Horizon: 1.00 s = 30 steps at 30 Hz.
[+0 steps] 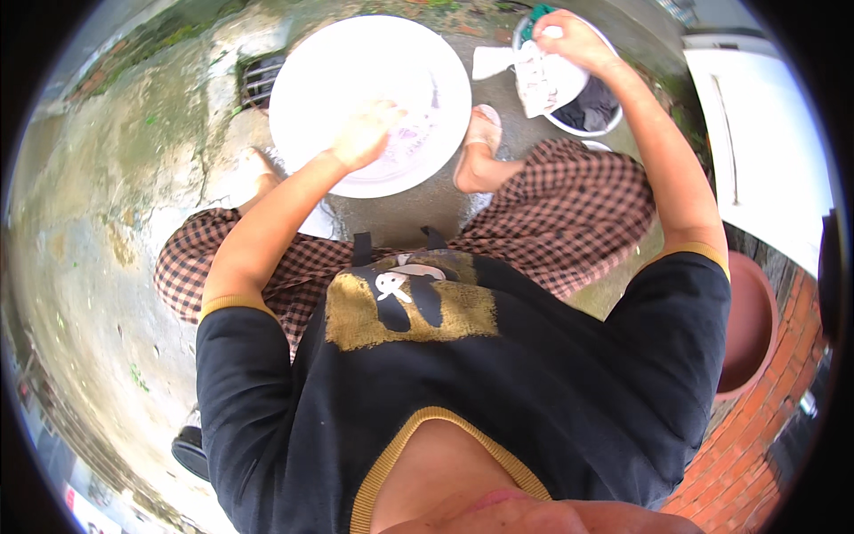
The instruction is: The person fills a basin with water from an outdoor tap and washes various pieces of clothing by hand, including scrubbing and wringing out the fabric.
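Note:
In front of me stands a large round white basin (307, 169), its inside washed out by bright light, with faint purplish marks at its right. My left hand (365, 138) is over the basin's near part, fingers apart and nothing visible in them. At the upper right, my right hand (569, 40) reaches to a white bucket (614, 120). Its curled fingers grip a white cloth (538, 80) with a small print, which hangs over the bucket's left rim. Dark clothes (587, 109) and a green cloth (535, 18) are in the bucket.
A drain grate (260, 80) lies left of the basin on stained concrete. My sandalled right foot (480, 147) is between basin and bucket. A brown-red tub (747, 329) stands at my right on brick paving (756, 445), near a white panel (765, 133).

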Tool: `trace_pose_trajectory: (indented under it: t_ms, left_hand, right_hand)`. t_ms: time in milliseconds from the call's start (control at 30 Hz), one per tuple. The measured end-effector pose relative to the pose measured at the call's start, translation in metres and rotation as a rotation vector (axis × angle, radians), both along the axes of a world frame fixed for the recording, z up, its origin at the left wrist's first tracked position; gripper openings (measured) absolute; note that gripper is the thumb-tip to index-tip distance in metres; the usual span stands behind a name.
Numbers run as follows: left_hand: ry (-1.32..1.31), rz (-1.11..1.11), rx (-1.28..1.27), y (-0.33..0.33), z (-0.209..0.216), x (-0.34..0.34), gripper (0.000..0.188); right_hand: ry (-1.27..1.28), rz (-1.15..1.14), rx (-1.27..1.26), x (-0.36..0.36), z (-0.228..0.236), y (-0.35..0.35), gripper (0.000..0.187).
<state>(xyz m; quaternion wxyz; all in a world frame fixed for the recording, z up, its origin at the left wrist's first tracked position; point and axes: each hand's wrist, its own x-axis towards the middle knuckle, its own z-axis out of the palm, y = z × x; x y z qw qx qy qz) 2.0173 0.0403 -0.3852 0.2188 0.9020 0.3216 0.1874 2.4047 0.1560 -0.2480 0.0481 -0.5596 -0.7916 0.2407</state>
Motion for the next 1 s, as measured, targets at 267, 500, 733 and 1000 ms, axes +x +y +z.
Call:
trace_pose_trajectory:
  t_ms: [267, 500, 733, 1000]
  left_hand:
    - [0.371, 0.043, -0.487, -0.010, -0.107, -0.050, 0.037]
    - [0.292, 0.138, -0.582, -0.020, -0.130, -0.036, 0.033]
    - [0.075, 0.328, -0.720, -0.032, -0.149, -0.041, 0.032]
    - [-0.175, 0.608, -0.950, -0.030, -0.128, -0.032, 0.035]
  right_hand:
    - [-0.524, -0.452, -0.205, 0.148, -0.006, -0.152, 0.047]
    - [-0.635, -0.466, -0.355, 0.199, -0.036, -0.201, 0.046]
    - [-0.242, -0.353, -0.099, 0.108, 0.034, -0.059, 0.034]
    - [-0.023, 0.388, 0.083, -0.085, -0.026, 0.037, 0.029]
